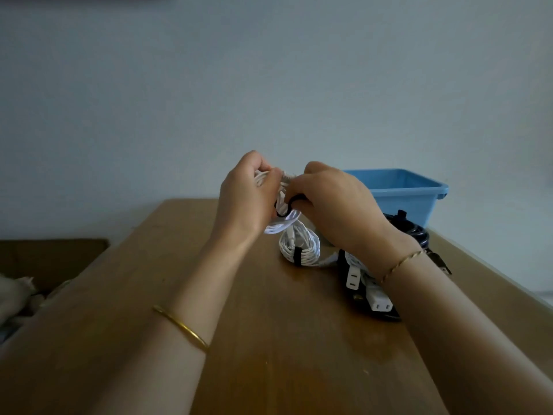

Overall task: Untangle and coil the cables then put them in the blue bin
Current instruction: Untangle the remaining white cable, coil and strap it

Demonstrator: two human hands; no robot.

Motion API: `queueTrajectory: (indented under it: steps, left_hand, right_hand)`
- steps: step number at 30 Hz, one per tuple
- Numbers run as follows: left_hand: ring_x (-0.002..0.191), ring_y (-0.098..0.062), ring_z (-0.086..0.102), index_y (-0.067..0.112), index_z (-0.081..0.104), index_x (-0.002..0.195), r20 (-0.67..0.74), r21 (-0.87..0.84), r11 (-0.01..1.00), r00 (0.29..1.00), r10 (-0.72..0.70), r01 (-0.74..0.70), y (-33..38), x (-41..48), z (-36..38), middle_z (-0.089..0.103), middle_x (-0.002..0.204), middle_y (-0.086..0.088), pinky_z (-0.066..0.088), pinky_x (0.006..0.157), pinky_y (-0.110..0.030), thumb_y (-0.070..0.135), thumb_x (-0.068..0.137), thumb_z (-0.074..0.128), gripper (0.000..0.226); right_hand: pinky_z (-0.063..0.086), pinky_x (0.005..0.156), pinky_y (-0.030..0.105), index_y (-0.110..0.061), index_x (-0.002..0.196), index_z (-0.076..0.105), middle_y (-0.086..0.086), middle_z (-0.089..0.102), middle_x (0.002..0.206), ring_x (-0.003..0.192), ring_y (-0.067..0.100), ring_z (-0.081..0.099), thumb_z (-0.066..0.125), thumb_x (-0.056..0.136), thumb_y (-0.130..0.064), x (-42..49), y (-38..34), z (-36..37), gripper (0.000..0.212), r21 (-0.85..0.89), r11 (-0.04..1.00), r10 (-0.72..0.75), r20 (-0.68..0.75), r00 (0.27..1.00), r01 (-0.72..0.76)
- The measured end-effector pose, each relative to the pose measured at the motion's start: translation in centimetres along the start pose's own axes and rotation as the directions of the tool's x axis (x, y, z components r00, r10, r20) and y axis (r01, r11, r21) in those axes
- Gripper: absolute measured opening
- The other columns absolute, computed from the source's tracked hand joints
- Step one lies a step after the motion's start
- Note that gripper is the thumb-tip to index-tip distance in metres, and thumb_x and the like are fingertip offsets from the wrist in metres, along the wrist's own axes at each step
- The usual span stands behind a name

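White cable coil [300,246] with black strap [297,256], blue bin [402,193], brown wooden table [239,310], gold bangle [182,327].

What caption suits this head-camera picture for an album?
Left hand grips a white cable coil above the table, right hand pinches its black tie; blue bin behind.

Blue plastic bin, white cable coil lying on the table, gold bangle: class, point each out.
Blue plastic bin [413,205], head view, front wall.
White cable coil [312,251], head view, loops beside strap.
Gold bangle [182,326], head view, band's middle.
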State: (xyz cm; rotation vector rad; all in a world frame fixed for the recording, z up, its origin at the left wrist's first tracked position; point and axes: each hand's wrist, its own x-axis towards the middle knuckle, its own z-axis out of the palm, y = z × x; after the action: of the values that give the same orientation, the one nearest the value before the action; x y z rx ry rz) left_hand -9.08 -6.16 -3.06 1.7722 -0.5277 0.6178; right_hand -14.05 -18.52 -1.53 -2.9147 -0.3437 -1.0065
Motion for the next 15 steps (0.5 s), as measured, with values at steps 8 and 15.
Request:
queueTrajectory:
  steps: [8, 15]
  left_hand:
    - [0.061, -0.023, 0.055, 0.016, 0.049, 0.075, -0.039, -0.007, 0.998, 0.997, 0.059, -0.060, -0.1, 0.1, -0.1, 0.057, 0.068, 0.000, 0.045, 0.057, -0.035, 0.020, 0.093, 0.057, 0.021]
    - [0.044, -0.009, 0.049, 0.015, 0.048, 0.076, -0.017, -0.083, 0.996, 1.000, 0.022, -0.023, -0.1, 0.3, -0.2, 0.052, 0.058, 0.000, 0.039, 0.046, -0.022, 0.020, 0.095, 0.056, 0.021]
  right_hand:
    - [0.033, 0.055, 0.031, -0.015, 0.093, 0.067, 0.003, 0.044, 0.084, 0.081, 0.026, 0.049, 0.059, 0.086, -0.011, 0.1, -0.3, 1.2, 0.012, -0.029, 0.998, -0.051, -0.153, 0.987, 0.048]
    - [0.021, 0.042, 0.021, -0.012, 0.058, 0.060, 0.004, 0.048, 0.064, 0.056, 0.024, 0.048, 0.081, 0.054, -0.007, -0.4, -1.5, 1.8, 0.022, -0.084, 0.995, 0.015, -0.311, 0.950, -0.043]
